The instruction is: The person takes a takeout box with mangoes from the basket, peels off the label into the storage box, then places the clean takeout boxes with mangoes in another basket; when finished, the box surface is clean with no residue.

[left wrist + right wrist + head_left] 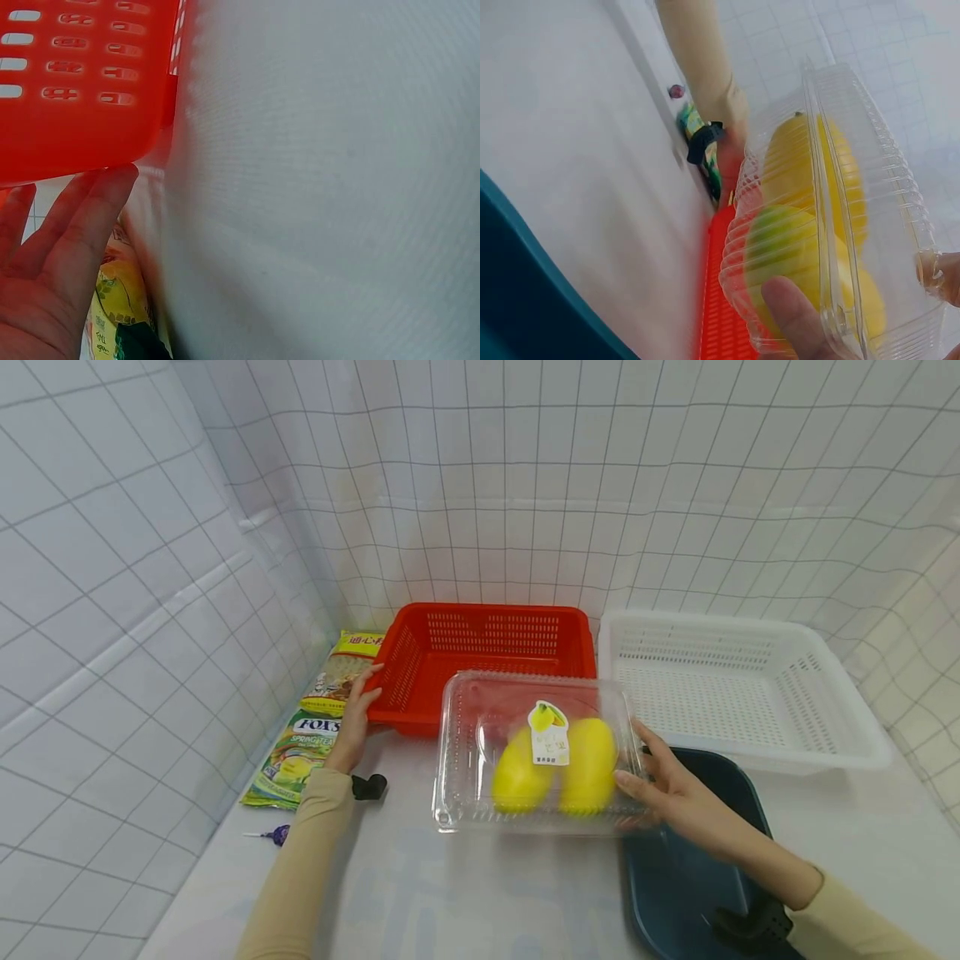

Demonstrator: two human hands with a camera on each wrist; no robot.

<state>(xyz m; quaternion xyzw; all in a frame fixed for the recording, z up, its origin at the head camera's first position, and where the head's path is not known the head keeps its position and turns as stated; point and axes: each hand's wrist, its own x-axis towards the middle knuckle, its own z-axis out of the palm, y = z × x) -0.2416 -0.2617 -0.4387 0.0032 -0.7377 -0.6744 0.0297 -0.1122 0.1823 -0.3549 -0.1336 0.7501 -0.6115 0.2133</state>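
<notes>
My right hand (678,802) grips the right end of a clear plastic clamshell box (468,760), held tilted above the tabletop. Inside lie two yellow mangoes (588,777), one greenish at one end in the right wrist view, and a mango sticker (551,745) is on the lid. Thumb (795,311) and fingers span the box's side in that view. The box overlaps the front of a red plastic basket (405,668). At the basket's left side, my left hand (354,727) touches its wall; the left wrist view shows nearly straight fingers (90,217) against it.
Right of the red basket stands a white basket (847,727). A dark blue bin (675,885) sits under my right forearm. Along the left wall lie a green candy bag (292,760), a yellow food packet (333,681) and a purple lollipop (281,835).
</notes>
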